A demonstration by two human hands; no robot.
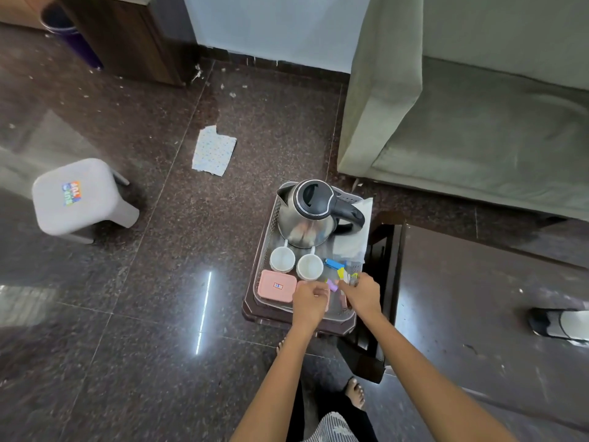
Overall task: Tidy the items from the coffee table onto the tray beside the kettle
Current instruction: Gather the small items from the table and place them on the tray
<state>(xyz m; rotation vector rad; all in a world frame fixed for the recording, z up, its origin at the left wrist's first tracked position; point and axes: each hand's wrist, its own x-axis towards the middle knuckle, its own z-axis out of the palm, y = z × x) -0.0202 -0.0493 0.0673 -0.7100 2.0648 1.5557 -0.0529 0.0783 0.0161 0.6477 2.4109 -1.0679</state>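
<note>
Purple packet (pixel 332 285) seemingly pinched between both curled hands, left hand (pixel 310 297), right hand (pixel 361 295).

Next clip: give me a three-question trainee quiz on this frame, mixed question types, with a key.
1. True or false: the kettle stands at the far end of the tray, beyond the two white cups.
2. Which item lies in the tray's near-left corner? A) the pink lidded box B) the blue lighter C) the folded white paper
3. Fill in: the patterned cloth lies on the ____.

Key: 1 true. 2 A. 3 floor. Both the left hand and right hand are over the tray's near end, among small coloured items; what the fingers hold is unclear.
</note>
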